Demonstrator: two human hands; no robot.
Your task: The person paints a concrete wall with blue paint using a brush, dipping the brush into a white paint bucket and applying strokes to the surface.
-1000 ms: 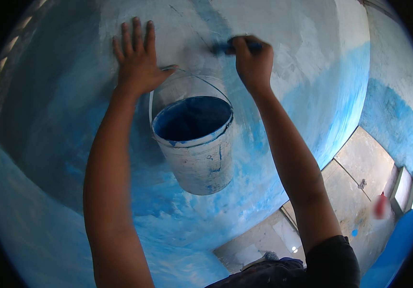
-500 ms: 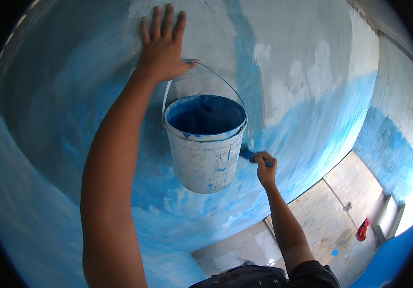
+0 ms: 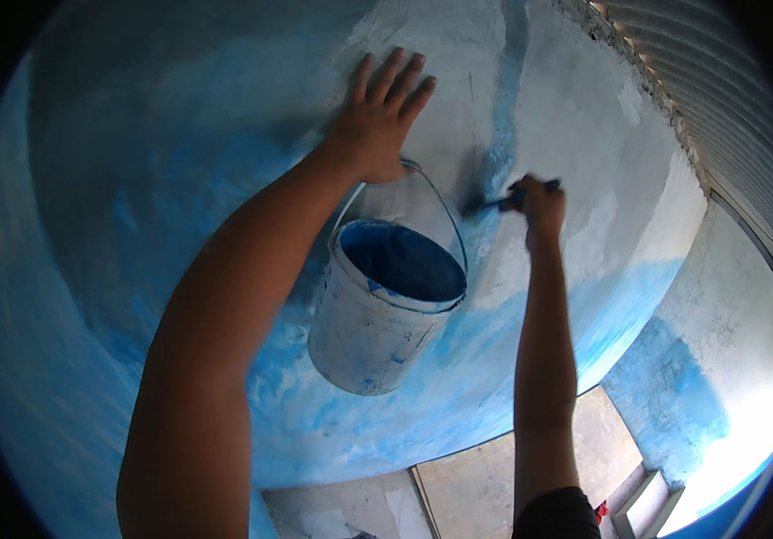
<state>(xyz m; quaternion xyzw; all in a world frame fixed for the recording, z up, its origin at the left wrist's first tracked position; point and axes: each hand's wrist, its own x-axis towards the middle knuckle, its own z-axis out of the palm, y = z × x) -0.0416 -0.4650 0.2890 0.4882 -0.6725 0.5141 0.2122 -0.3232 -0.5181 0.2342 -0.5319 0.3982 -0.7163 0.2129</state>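
My left hand (image 3: pixel 377 121) lies flat against the wall with its fingers spread. The wire handle (image 3: pixel 445 208) of a bucket hangs over its thumb. Below it the white, paint-smeared bucket (image 3: pixel 377 337) tilts against the wall, dark blue inside; how much paint it holds I cannot tell. To the right of the handle, my right hand (image 3: pixel 541 211) is closed round a blue-handled paintbrush (image 3: pixel 505 203). Its dark, motion-blurred bristles are at the wall, beside a blue vertical streak (image 3: pixel 505 117).
The wall (image 3: pixel 602 171) is grey above and cloudy blue lower down. A corrugated roof (image 3: pixel 701 81) slopes over the upper right. Far below are pale boards (image 3: pixel 467 476), and a partly blue side wall (image 3: pixel 665 386) stands to the right beside bright light.
My right hand has raised the paintbrush from beside the bucket's lower side to the wall right of its handle. In the picture, my left hand and the bucket sit lower, the bucket more tilted.
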